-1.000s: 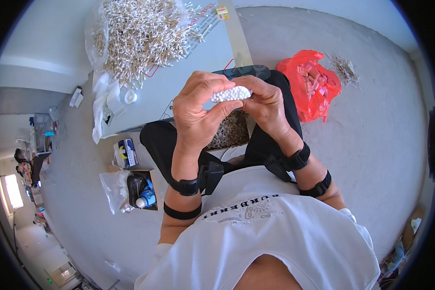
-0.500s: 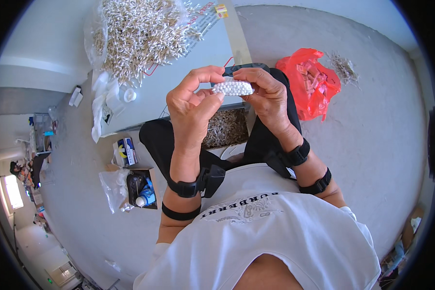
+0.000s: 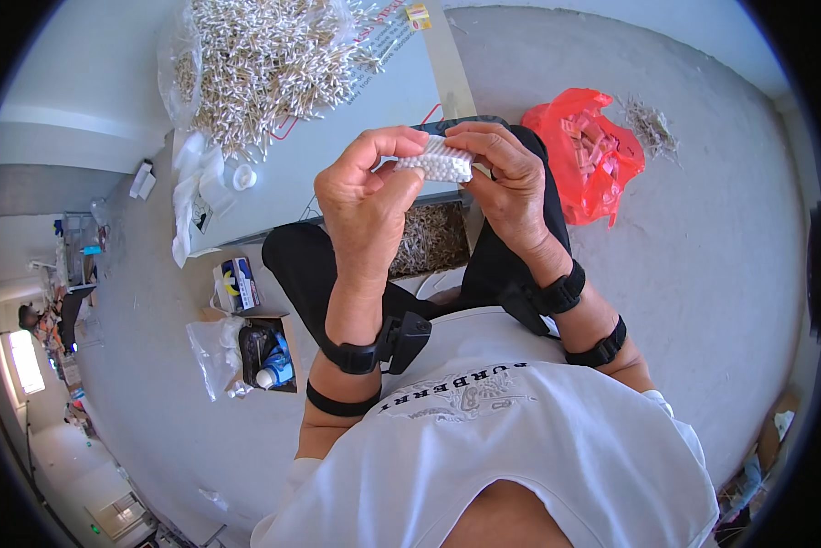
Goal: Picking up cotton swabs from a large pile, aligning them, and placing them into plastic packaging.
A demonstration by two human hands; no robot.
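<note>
Between my two hands, above my lap, is a compact bundle of white cotton swabs (image 3: 443, 168), its round tips facing me and a strip of the white sticks showing above them. My left hand (image 3: 370, 178) grips its left end, thumb at the tips and fingers at the top edge. The right hand (image 3: 505, 173) pinches the right end, fingers over the top and thumb beside it. Whether a wrapper encloses the bundle I cannot tell. On the table beyond lies a big heap of loose cotton swabs (image 3: 264, 73) in a clear plastic bag.
A box of swabs (image 3: 429, 239) sits below my hands between my knees. Right of the table (image 3: 337, 137), a red plastic bag (image 3: 566, 196) holds pink packets, beside scattered sticks (image 3: 650, 130). A white roll (image 3: 244, 177) stands at the table's left; a carton with a blue bottle (image 3: 276, 368) is on the floor.
The bundle has tilted between my fingers, so more of the stick side shows above the tips. My left thumb and wrist have shifted slightly; both hands keep their hold.
</note>
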